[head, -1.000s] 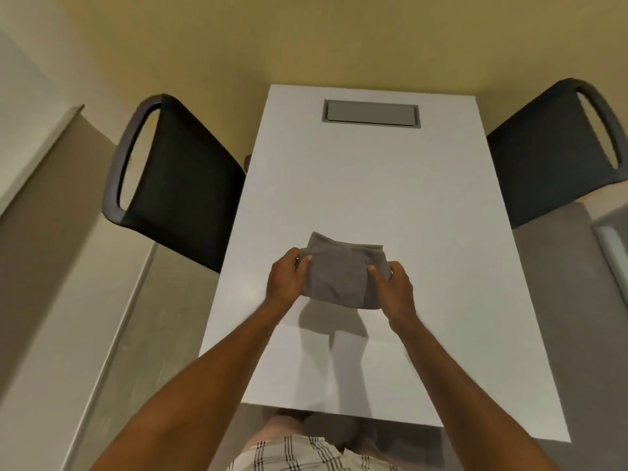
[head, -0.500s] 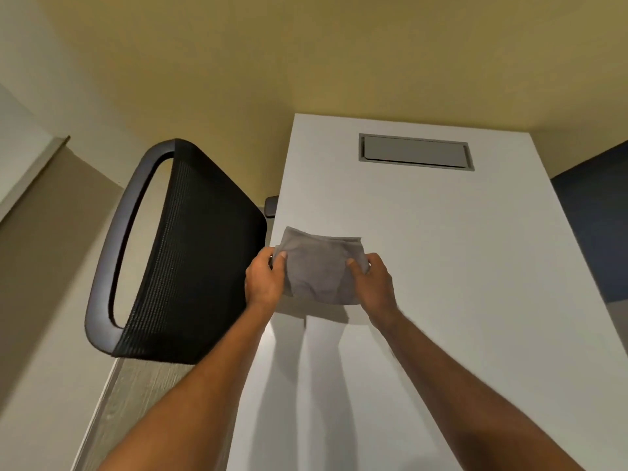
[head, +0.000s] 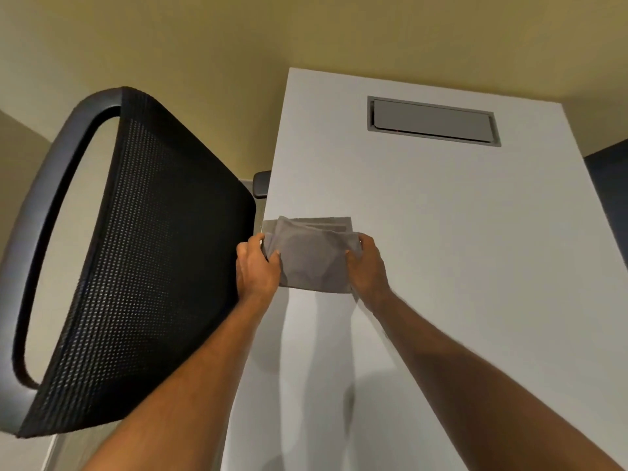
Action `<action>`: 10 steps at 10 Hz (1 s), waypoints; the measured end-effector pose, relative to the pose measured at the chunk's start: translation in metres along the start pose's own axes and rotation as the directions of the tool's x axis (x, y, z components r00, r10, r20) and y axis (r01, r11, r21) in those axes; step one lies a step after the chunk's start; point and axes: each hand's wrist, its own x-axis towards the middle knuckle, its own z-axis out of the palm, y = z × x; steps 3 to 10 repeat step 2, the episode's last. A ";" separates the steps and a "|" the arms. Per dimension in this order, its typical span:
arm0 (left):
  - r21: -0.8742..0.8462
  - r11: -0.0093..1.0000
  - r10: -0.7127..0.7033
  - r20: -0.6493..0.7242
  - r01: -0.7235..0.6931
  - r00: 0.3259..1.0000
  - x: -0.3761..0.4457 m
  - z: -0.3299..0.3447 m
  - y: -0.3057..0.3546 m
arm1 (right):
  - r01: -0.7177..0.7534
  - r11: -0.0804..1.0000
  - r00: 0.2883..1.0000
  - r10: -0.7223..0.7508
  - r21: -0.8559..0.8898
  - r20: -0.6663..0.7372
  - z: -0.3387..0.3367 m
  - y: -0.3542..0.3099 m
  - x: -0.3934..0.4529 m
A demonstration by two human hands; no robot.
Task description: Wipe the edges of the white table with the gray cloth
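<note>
A folded gray cloth [head: 312,256] is held at the left edge of the white table [head: 458,239], its left corner hanging slightly past the edge. My left hand [head: 256,266] grips the cloth's left side, right beside the table edge. My right hand [head: 367,265] grips its right side, over the tabletop. I cannot tell whether the cloth is pressed flat on the surface or held just above it.
A black mesh chair [head: 142,253] stands close against the table's left side, its armrest [head: 261,183] touching the edge just beyond the cloth. A gray cable hatch [head: 433,120] is set into the far end. A dark chair [head: 608,185] shows at the right.
Both hands carried the cloth from the middle of the table leftward to its left edge. The view has moved forward and left with them.
</note>
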 end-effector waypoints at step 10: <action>0.132 0.987 0.102 -0.070 -0.092 0.992 -0.012 -0.001 -0.005 | 0.012 1.000 0.997 -0.014 -0.028 -0.071 -0.006 0.016 -0.012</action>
